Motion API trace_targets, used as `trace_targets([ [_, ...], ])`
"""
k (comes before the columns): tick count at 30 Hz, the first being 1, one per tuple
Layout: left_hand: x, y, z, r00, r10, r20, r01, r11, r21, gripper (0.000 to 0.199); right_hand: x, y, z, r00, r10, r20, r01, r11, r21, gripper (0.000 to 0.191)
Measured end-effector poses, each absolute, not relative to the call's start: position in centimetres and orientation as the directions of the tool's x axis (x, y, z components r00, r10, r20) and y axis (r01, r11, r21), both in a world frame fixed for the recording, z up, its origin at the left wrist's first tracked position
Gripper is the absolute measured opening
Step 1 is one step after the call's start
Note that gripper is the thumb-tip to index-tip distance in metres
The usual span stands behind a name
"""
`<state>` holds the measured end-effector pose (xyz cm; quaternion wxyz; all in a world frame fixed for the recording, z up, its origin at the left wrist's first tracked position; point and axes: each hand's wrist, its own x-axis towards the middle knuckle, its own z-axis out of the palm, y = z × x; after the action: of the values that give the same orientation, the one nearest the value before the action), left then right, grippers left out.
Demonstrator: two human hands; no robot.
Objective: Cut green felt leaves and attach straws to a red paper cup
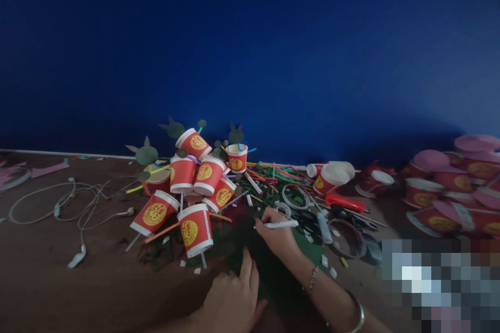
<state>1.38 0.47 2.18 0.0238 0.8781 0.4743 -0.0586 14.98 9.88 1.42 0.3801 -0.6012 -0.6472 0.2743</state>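
Observation:
My right hand (273, 230) pinches a white marker (282, 224), its tip low over the dark green paper (275, 283). My left hand (234, 291) rests at the near left part of that paper with its fingers stretched out and holds nothing. Just left of the hands is a pile of red and white paper cups (196, 230) with yellow round prints. Some cups carry drinking straws and dark green paper shapes with pointed ears, such as the green paper head (147, 154) on the left. A white marker cap (249, 200) lies beyond my right hand.
Colored straws, paper scraps and tape rolls (296, 196) cover the surface past my right hand. A red-handled tool (346, 203) and a glue tube (324, 227) lie there. White earphones (77, 256) are on the left; cups with pink discs (432, 161) on the right. A blue wall (250, 52) stands behind.

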Motion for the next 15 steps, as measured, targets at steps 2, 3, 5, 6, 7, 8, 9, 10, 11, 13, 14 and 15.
trace_targets([
  [2, 1.42, 0.52, 2.11, 0.538, 0.833, -0.13, 0.839, -0.543, -0.004, 0.058, 15.07, 9.85, 1.54, 0.04, 0.987, 0.156, 0.531, 0.112, -0.84, 0.024],
  [3, 1.42, 0.53, 2.08, 0.537, 0.833, -0.131, 0.84, -0.542, -0.002, 0.057, 15.08, 9.81, 1.64, 0.047, 0.987, 0.15, 0.502, 0.107, -0.858, 0.025],
  [5, 1.39, 0.53, 2.03, 0.538, 0.832, -0.132, 0.84, -0.543, -0.001, 0.057, 15.01, 9.72, 1.85, 0.049, 0.989, 0.14, 0.436, 0.105, -0.894, 0.027],
  [6, 1.37, 0.52, 2.02, 0.54, 0.832, -0.132, 0.839, -0.545, -0.003, 0.057, 14.91, 9.69, 1.93, 0.042, 0.99, 0.133, 0.415, 0.104, -0.904, 0.027],
  [7, 1.35, 0.5, 2.02, 0.542, 0.83, -0.131, 0.837, -0.547, -0.006, 0.057, 14.79, 9.67, 1.99, 0.028, 0.992, 0.123, 0.404, 0.101, -0.909, 0.027],
  [8, 1.33, 0.48, 2.02, 0.545, 0.829, -0.13, 0.835, -0.55, -0.007, 0.057, 14.65, 9.68, 2.0, 0.009, 0.994, 0.111, 0.404, 0.098, -0.91, 0.025],
  [9, 1.33, 0.47, 2.04, 0.547, 0.828, -0.127, 0.834, -0.552, -0.008, 0.057, 14.5, 9.71, 1.97, -0.016, 0.995, 0.101, 0.413, 0.098, -0.906, 0.022],
  [10, 1.33, 0.46, 2.05, 0.547, 0.828, -0.125, 0.833, -0.553, -0.01, 0.057, 14.37, 9.77, 1.9, -0.043, 0.995, 0.092, 0.428, 0.101, -0.898, 0.019],
  [11, 1.35, 0.45, 2.06, 0.545, 0.829, -0.125, 0.835, -0.551, -0.012, 0.057, 14.27, 9.85, 1.81, -0.065, 0.994, 0.087, 0.445, 0.107, -0.889, 0.017],
  [13, 1.38, 0.43, 2.09, 0.539, 0.832, -0.132, 0.838, -0.545, -0.011, 0.056, 14.15, 10.01, 1.6, -0.093, 0.992, 0.09, 0.473, 0.124, -0.872, 0.016],
  [14, 1.39, 0.42, 2.1, 0.536, 0.833, -0.137, 0.84, -0.542, -0.009, 0.056, 14.13, 10.07, 1.51, -0.1, 0.991, 0.092, 0.486, 0.13, -0.864, 0.017],
  [15, 1.39, 0.39, 2.1, 0.533, 0.834, -0.141, 0.842, -0.54, -0.006, 0.056, 14.12, 10.1, 1.46, -0.105, 0.99, 0.092, 0.496, 0.133, -0.858, 0.018],
])
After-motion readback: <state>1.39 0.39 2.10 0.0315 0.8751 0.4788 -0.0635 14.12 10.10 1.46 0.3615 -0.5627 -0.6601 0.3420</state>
